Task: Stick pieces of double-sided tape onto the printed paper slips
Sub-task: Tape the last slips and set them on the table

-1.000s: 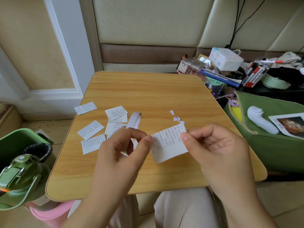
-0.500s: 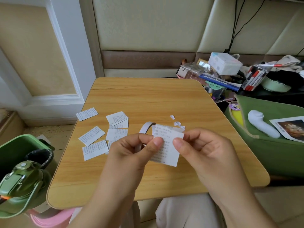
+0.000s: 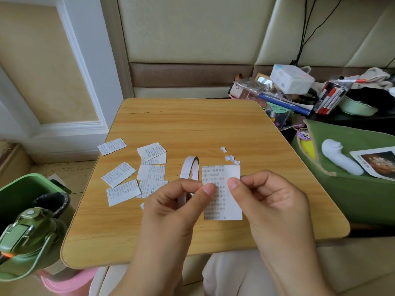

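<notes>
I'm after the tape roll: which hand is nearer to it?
Left. The left hand is at the tape roll, which rises just behind its fingers. The right hand is further right, beyond the slip both pinch.

Slip (image 3: 222, 193) turned upright; hands seemingly closer

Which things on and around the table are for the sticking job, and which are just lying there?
For the job:
- white printed paper slip pinched by left hand and right hand
- white double-sided tape roll
- loose printed slips on the wooden table

Just lying about:
- green water bottle
- green fabric bag
- pack of marker pens
</notes>
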